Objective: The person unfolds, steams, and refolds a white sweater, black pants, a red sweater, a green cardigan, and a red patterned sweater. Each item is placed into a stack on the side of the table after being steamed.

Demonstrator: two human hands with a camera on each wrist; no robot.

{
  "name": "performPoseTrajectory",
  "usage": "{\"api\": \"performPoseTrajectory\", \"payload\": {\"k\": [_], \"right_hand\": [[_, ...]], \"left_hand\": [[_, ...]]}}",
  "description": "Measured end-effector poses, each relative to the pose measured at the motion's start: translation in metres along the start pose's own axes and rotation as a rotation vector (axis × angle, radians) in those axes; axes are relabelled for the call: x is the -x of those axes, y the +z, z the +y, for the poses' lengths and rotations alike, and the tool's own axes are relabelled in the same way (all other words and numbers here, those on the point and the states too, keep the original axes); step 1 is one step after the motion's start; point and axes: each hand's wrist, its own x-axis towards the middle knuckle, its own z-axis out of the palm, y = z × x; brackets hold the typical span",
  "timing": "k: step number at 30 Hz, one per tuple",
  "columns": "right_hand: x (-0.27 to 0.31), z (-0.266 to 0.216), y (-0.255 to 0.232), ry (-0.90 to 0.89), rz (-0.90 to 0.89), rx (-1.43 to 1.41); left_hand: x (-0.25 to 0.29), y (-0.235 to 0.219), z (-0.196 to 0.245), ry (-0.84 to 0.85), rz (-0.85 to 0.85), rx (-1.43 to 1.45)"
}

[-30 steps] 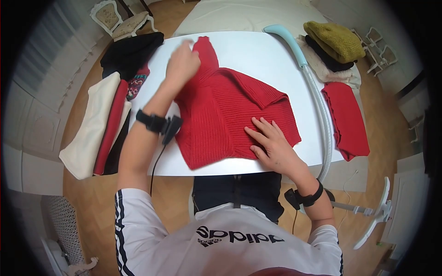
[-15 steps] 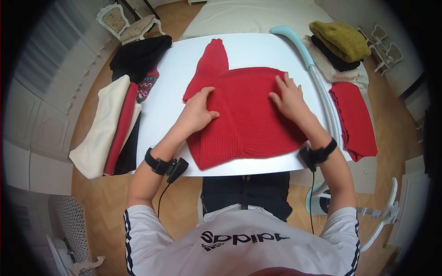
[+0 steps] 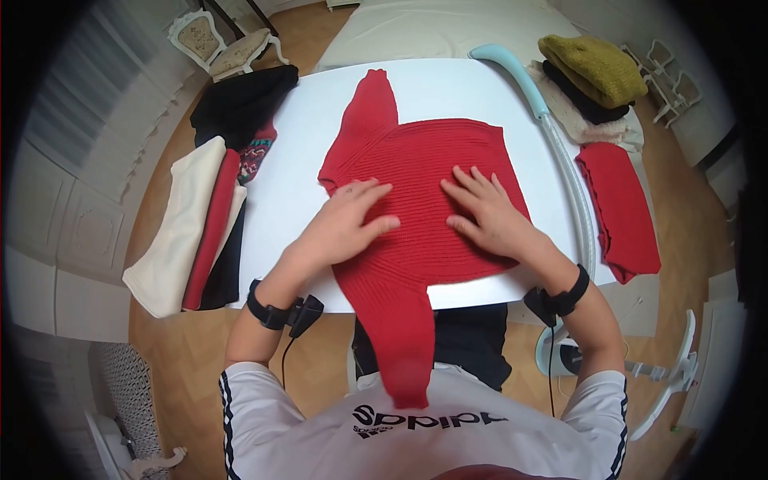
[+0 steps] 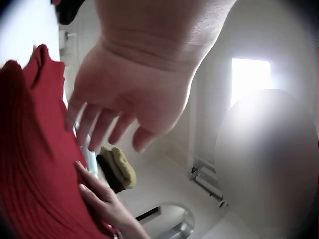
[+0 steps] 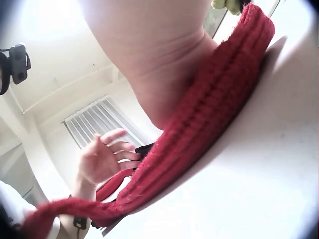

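Note:
A red ribbed knit sweater [image 3: 432, 152] lies spread on the white tabletop. One sleeve [image 3: 366, 112] points to the far edge, while the other sleeve [image 3: 404, 344] hangs over the near edge toward the person's lap. My left hand [image 3: 344, 224] is over the shoulder end of the sweater, fingers extended and spread; its palm shows in the left wrist view. On the ribbed body, my right hand [image 3: 492, 212] rests with straight, parted fingers. In the right wrist view, the sweater's hem [image 5: 199, 119] hides the right hand's fingers.
Folded cream and red garments [image 3: 180, 224] lie at the left edge, with a black garment [image 3: 244, 100] behind. A folded red garment [image 3: 620, 212] sits at the right, below a stack topped by an olive knit [image 3: 592, 68]. A pale-blue steamer head [image 3: 512, 76] with its hose runs along the right side.
The sweater's folded-over corner was spread flat, and its near sleeve now extends over the table's near edge. My left hand came back from the far sleeve; the right moved up, then slightly inward.

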Motion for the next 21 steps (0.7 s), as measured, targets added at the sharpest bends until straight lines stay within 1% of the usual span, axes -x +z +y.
{"api": "performPoseTrajectory", "payload": {"k": [1,3,4,7,8,10,11,13,14,15,16,17,18,19,20,21], "right_hand": [[0.002,-0.002,0.002,-0.010,-0.054,0.010],[0.004,-0.002,0.006,-0.004,-0.079,0.056],[0.002,0.001,0.005,-0.003,-0.080,0.060],[-0.009,0.009,0.003,0.020,-0.120,0.085],[-0.016,0.012,0.002,0.046,-0.140,0.093],[-0.032,0.020,-0.001,0.088,-0.188,0.105],[-0.039,0.023,-0.004,0.091,-0.186,0.110],[-0.049,0.028,-0.008,0.105,-0.247,0.067],[-0.051,0.027,-0.014,0.087,-0.205,0.047],[-0.055,0.037,-0.017,0.089,-0.202,0.052],[-0.062,0.052,-0.022,0.056,-0.187,-0.087],[-0.070,0.063,-0.028,0.022,-0.171,-0.224],[-0.076,0.063,-0.044,0.090,-0.109,-0.346],[-0.078,0.068,-0.054,0.110,0.039,-0.360],[-0.084,0.079,-0.060,0.156,0.146,-0.258],[-0.093,0.097,-0.064,0.201,0.254,-0.154]], "left_hand": [[-0.001,0.014,-0.012,-0.003,0.008,0.002],[-0.006,0.029,-0.012,-0.160,-0.167,-0.444],[-0.015,0.029,-0.023,-0.191,-0.241,-0.405],[-0.037,0.017,-0.026,-0.215,-0.291,-0.390],[-0.046,0.017,-0.029,-0.245,-0.300,-0.394],[-0.064,0.014,-0.037,-0.249,-0.302,-0.404],[-0.070,0.010,-0.035,-0.258,-0.310,-0.414],[-0.078,0.002,-0.032,-0.240,-0.289,-0.459],[-0.084,-0.003,-0.031,-0.241,-0.286,-0.459],[-0.088,-0.007,-0.032,-0.242,-0.281,-0.460],[-0.090,-0.006,-0.037,-0.142,-0.145,-0.521],[-0.098,-0.008,-0.040,-0.137,-0.138,-0.519],[-0.110,-0.013,-0.041,-0.195,-0.151,-0.439],[-0.119,-0.016,-0.042,-0.251,-0.163,-0.357],[-0.119,-0.008,-0.044,-0.179,0.037,-0.345],[-0.123,0.002,-0.047,-0.170,0.049,-0.341]]}}
